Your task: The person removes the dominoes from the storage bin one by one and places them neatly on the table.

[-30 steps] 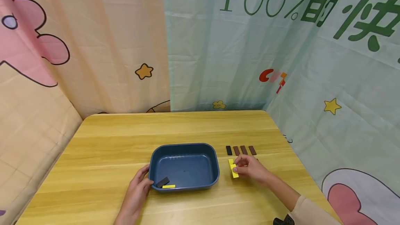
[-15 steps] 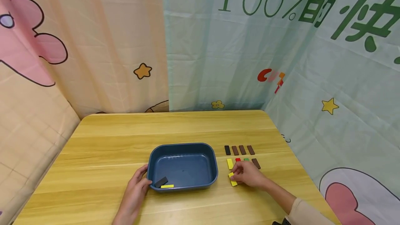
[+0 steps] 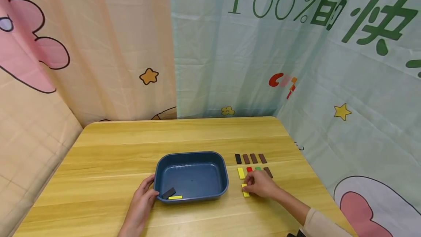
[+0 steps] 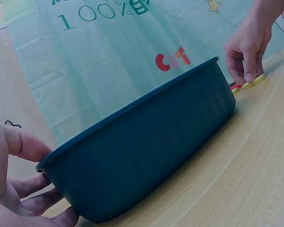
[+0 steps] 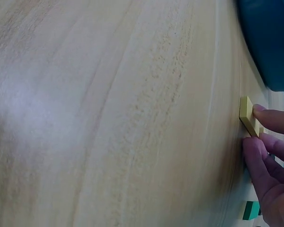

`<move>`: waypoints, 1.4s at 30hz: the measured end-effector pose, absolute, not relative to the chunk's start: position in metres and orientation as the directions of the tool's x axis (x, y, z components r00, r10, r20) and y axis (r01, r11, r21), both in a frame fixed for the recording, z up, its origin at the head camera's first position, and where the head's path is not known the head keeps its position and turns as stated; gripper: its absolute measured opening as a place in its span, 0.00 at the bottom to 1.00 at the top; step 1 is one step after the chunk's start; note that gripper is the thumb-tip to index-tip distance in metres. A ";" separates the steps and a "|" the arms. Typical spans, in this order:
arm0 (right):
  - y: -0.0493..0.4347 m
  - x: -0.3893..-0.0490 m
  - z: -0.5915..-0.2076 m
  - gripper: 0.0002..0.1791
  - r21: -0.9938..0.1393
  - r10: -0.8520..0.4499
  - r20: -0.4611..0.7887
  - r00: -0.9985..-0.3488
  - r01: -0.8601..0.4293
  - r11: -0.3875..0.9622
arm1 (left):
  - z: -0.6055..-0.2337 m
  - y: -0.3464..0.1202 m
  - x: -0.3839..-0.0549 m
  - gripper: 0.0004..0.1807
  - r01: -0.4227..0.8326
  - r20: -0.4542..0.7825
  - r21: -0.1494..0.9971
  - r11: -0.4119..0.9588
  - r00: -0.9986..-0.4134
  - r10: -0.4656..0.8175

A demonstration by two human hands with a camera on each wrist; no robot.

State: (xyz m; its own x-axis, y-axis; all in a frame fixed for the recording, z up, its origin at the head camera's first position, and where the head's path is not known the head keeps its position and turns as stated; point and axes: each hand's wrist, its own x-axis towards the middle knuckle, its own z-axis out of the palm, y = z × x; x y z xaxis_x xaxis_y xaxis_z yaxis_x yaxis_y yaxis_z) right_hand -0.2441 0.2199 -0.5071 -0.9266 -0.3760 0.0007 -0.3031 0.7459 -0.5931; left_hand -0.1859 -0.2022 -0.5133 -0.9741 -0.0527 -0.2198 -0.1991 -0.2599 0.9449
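My left hand (image 3: 139, 204) grips the left end of a dark blue plastic basin (image 3: 191, 181), its thumb at the rim and its other fingers against the outside wall. Inside, at the near left corner, lie a black block (image 3: 169, 193) and a yellow block (image 3: 175, 197). Right of the basin, my right hand (image 3: 262, 184) pinches another flat yellow block (image 3: 246, 194) at the table surface. In the right wrist view, fingertips touch this yellow block (image 5: 248, 116) at its edge. Just beyond it lies a similar yellow block (image 3: 241, 173).
Behind my right hand are a red block (image 3: 249, 169) and a green block (image 3: 258, 168), both partly hidden, and a brown block (image 3: 268, 172). A farther row has a black block (image 3: 238, 158) and several brown ones (image 3: 246, 159). Printed curtains (image 3: 210, 46) enclose the wooden table (image 3: 108, 156).
My right hand has brought the yellow block toward the near side and turned it straighter, uncovering the second row of blocks. My left hand keeps its grip on the basin.
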 end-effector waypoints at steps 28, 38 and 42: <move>0.169 -0.301 -0.419 0.12 -0.586 -0.655 -0.057 -0.754 -0.506 0.633 | -0.515 -0.203 -0.187 0.35 -0.201 -0.222 0.947 -0.249 -0.973 -0.057; 0.110 -0.320 -0.386 0.15 -0.579 -0.787 -0.140 -0.600 -0.596 0.557 | -0.515 -0.202 -0.187 0.34 -0.196 -0.216 0.950 -0.243 -0.975 -0.055; 0.090 -0.325 -0.382 0.15 -0.562 -0.810 -0.169 -0.562 -0.620 0.547 | -0.514 -0.202 -0.187 0.34 -0.198 -0.217 0.950 -0.243 -0.975 -0.052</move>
State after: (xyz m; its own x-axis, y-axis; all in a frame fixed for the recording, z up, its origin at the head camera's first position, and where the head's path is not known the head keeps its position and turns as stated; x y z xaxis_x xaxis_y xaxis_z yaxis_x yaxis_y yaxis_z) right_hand -0.3255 0.0903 -0.3822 -0.5615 -0.8101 -0.1687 -0.6203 0.5470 -0.5621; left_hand -0.1869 -0.2024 -0.5136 -0.9748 -0.0524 -0.2170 -0.1983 -0.2428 0.9496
